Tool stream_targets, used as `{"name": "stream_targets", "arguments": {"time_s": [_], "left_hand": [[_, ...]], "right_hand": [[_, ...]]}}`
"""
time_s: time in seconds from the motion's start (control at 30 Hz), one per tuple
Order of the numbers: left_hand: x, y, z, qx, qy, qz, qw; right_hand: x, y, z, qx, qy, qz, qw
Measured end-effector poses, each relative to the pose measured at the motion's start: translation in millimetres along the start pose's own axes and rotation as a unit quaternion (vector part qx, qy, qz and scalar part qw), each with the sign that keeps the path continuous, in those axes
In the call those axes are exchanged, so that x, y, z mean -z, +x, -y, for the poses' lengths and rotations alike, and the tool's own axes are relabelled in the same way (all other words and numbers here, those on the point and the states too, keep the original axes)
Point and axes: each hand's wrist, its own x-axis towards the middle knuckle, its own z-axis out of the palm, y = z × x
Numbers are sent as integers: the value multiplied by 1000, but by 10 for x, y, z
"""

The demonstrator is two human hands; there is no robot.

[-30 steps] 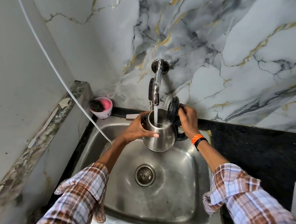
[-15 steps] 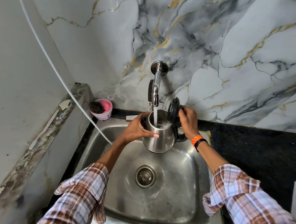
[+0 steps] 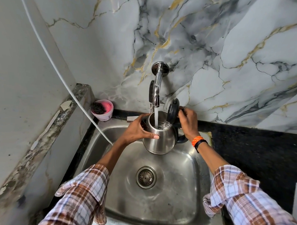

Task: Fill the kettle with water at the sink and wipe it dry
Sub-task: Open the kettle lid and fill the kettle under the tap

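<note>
Kettle (image 3: 160, 138) is hanging above the steel sink (image 3: 183, 191), directly under the tap (image 3: 156, 93), with water (image 3: 156, 116) streaming into its open mouth. The left hand (image 3: 136, 130) is wrapping around the kettle's shiny body, fingers clenched on its side. The right hand (image 3: 188, 122) is grasping the black handle and propping the lid (image 3: 173, 110) upright. Beyond the left hand, a pink tub (image 3: 104, 110) is sitting on the dark desk (image 3: 254, 145) at the sink's corner
</note>
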Motion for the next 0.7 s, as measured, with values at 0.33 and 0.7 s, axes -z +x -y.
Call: {"name": "stream_targets", "arguments": {"time_s": [0.33,0.7], "left_hand": [[18,-26,37,5,0,0,1000],[56,2,53,5,8,2,1000]], "right_hand": [[-42,0,3,-6,5,1,1000],[-57,11,58,-15,17,-2,1000]]}}
